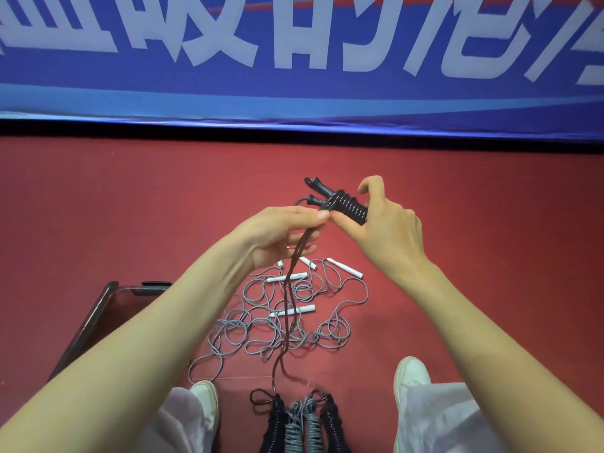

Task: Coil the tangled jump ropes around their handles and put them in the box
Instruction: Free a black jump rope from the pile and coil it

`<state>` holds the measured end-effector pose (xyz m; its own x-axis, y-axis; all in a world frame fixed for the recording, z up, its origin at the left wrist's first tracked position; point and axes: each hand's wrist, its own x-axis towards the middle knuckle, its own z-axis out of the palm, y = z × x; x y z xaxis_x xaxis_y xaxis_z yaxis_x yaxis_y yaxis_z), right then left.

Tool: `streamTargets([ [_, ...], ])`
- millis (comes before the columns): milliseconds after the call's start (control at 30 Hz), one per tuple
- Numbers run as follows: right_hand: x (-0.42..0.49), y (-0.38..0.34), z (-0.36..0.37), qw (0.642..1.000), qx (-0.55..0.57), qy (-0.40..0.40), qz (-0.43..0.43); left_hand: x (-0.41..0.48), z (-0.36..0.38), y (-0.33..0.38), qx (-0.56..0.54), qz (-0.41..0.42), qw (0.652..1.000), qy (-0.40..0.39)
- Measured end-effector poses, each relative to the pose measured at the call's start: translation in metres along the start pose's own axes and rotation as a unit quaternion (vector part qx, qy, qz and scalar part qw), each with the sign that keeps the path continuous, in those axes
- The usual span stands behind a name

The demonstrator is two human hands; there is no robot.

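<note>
My right hand (pixel 387 230) grips a pair of black jump-rope handles (pixel 340 202) with black rope coiled tightly round them. My left hand (pixel 281 233) pinches the loose black rope (pixel 287 308) close to the coil; the rest hangs down blurred to the floor. Beneath my hands lies a tangle of grey ropes (pixel 284 318) with several white handles (pixel 292 310) on the red floor. Several coiled ropes (pixel 299 423), black and grey, lie side by side between my feet. A dark clear-sided box (pixel 98 315) stands at the left, partly hidden behind my left forearm.
A blue banner (pixel 294 60) with large white characters runs along the far edge of the red floor (pixel 130 197). My white shoes (pixel 410 374) and pale trouser legs flank the coiled ropes at the bottom.
</note>
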<state>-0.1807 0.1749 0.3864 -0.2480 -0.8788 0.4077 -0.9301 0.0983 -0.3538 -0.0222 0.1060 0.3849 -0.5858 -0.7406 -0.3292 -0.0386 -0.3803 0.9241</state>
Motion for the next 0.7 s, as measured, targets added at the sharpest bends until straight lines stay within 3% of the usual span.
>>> streamTargets([
  [233, 0.006, 0.005, -0.003, 0.987, 0.15, -0.045, 0.046, -0.003, 0.01, -0.007, 0.056, 0.077, 0.992, 0.077],
  [367, 0.008, 0.008, -0.005, 0.958, 0.264, -0.098, 0.045, -0.004, 0.012, -0.007, 0.022, 0.102, 0.994, 0.005],
  [500, 0.009, 0.011, -0.007, 0.934, 0.314, -0.162, 0.045, -0.001, 0.0, -0.009, 0.055, 0.132, 0.99, -0.002],
  [700, 0.005, 0.004, 0.007, 0.922, 0.339, -0.117, 0.147, 0.001, 0.013, -0.016, 0.087, 0.192, 0.975, 0.074],
])
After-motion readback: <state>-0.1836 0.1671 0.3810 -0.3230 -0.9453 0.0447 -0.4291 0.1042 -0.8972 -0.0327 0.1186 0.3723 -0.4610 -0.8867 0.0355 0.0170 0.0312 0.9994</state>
